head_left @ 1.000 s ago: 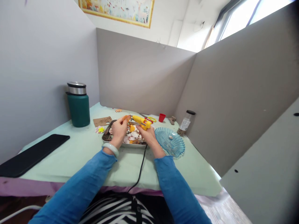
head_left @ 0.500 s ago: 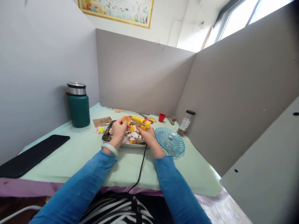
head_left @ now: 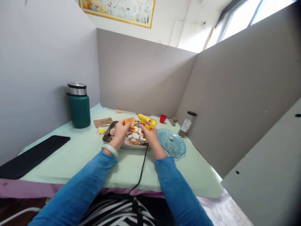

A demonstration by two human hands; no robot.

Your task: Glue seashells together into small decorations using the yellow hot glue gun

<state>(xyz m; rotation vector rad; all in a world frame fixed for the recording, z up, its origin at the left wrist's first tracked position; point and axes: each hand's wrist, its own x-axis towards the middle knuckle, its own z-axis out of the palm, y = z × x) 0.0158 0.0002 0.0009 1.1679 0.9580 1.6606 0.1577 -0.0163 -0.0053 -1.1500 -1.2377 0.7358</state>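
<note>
My left hand (head_left: pixel 120 132) pinches a small orange shell (head_left: pixel 129 121) above a metal tray (head_left: pixel 108 134) filled with several shells. My right hand (head_left: pixel 150 135) is wrapped round the handle of a yellow glue gun (head_left: pixel 146 121), its nozzle pointing left toward the shell, a short gap between them. The gun's black cord (head_left: pixel 141 171) runs down over the table's front edge. A blue glass shell-shaped dish (head_left: pixel 171 143) lies just right of my right hand.
A green flask (head_left: pixel 79 106) stands at the back left, a black flat pad (head_left: pixel 30 156) at the left edge. Brown card (head_left: pixel 103 122), red cup (head_left: pixel 162 118), scissors handles (head_left: pixel 154 119) and a clear jar (head_left: pixel 187 123) sit behind. Grey partitions close three sides.
The glue gun has lifted and drawn back to the right, away from the shell. My left hand has turned the shell and lowered it slightly toward the tray.
</note>
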